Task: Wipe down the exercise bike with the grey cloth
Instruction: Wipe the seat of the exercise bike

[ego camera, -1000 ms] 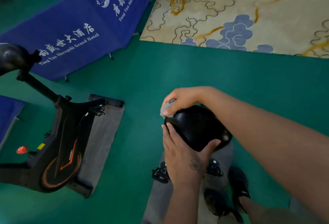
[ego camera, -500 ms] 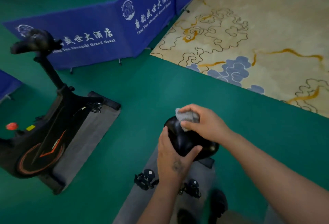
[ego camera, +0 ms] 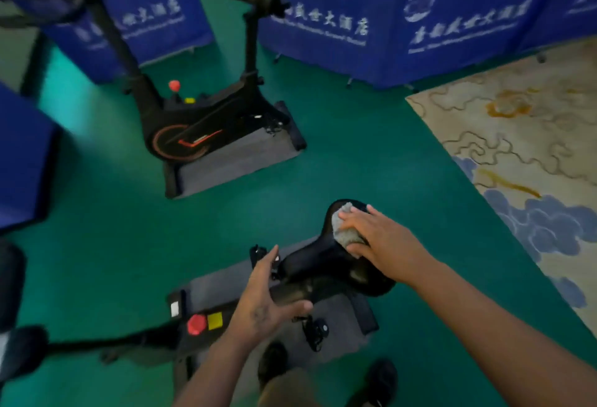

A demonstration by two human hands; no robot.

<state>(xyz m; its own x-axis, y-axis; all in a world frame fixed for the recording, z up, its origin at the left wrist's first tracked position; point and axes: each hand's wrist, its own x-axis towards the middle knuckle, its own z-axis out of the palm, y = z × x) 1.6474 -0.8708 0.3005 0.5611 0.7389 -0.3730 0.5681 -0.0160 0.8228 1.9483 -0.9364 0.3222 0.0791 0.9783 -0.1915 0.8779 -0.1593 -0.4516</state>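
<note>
Green gym floor (ego camera: 129,245), blue banners (ego camera: 323,28) behind | grey cloth (ego camera: 345,229) sits on the bike saddle (ego camera: 310,259), right hand (ego camera: 381,242) pressing it flat, grip spread | left hand (ego camera: 268,300) loose, grip apart | cloth's soft, light, bunches easy, so palm it

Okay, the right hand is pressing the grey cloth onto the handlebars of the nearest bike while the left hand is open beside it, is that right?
Not quite. In the head view the right hand presses the grey cloth onto the black bike saddle, not the handlebars. The left hand is open beside it, as you said.
</note>
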